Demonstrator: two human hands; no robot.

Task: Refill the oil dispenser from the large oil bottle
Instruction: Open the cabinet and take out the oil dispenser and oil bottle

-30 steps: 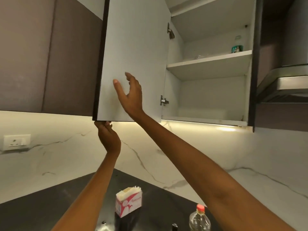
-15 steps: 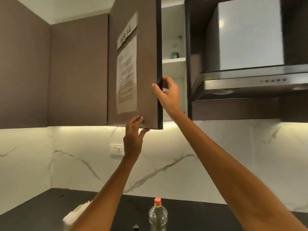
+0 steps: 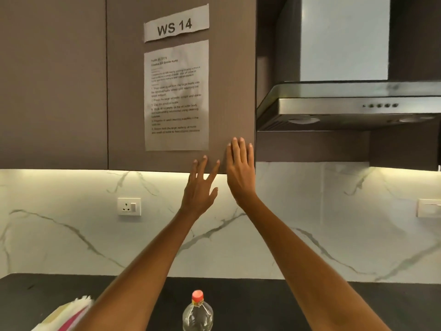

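The clear plastic oil bottle with a red cap (image 3: 197,312) stands upright on the black tabletop (image 3: 286,304) at the bottom of the head view, between the two raised forearms and touched by neither; whether it is the large bottle or the dispenser I cannot tell, and no second vessel is in sight. Both hands are up at the grey-brown wall cabinet door (image 3: 181,91), which lies flush with its neighbours. The right hand (image 3: 241,170) lies flat against the door's lower right corner, its grip spread with straight fingers, pinching nothing. The left hand (image 3: 200,187) is spread too, fingertips at the door's bottom edge. A paper instruction sheet (image 3: 176,96) hangs on the door under a "WS 14" label (image 3: 176,26), and a white and pink carton (image 3: 64,316) sits low left (only partly in frame). The risk, as I judge it: arms dropping carelessly could clip the bottle and tip it, since it stands right between them.
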